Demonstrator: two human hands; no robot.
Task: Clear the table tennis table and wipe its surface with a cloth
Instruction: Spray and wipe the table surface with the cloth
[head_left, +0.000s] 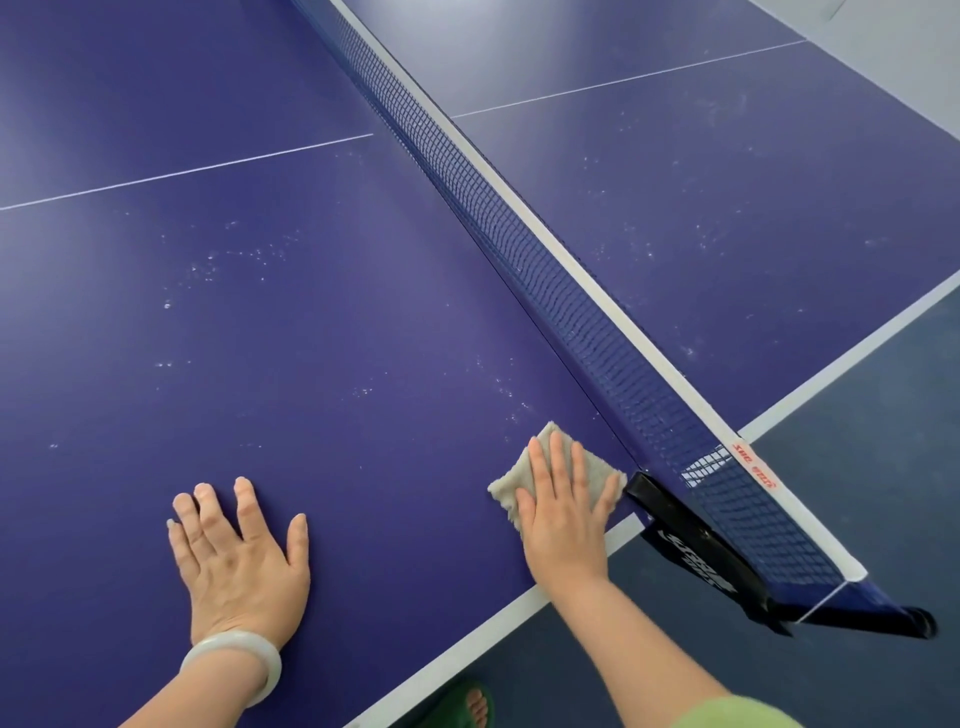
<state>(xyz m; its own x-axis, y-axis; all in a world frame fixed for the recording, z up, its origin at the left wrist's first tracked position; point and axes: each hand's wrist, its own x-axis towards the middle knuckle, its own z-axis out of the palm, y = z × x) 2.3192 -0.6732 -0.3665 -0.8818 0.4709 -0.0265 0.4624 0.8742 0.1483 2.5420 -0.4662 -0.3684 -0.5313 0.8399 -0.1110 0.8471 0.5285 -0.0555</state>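
Observation:
The blue table tennis table (322, 322) fills most of the head view, its surface dotted with pale specks. A folded beige cloth (592, 470) lies flat on the near side, close to the net and the white edge line. My right hand (563, 512) presses on the cloth with straight fingers. My left hand (241, 558) rests flat on the bare table to the left, fingers spread, a pale bangle on its wrist.
The dark blue net (545, 270) with a white top band runs diagonally from top centre to its black clamp post (696, 545) at the table's edge. Dark floor (857, 467) lies to the right. A foot in a green sandal (467, 704) shows below the edge.

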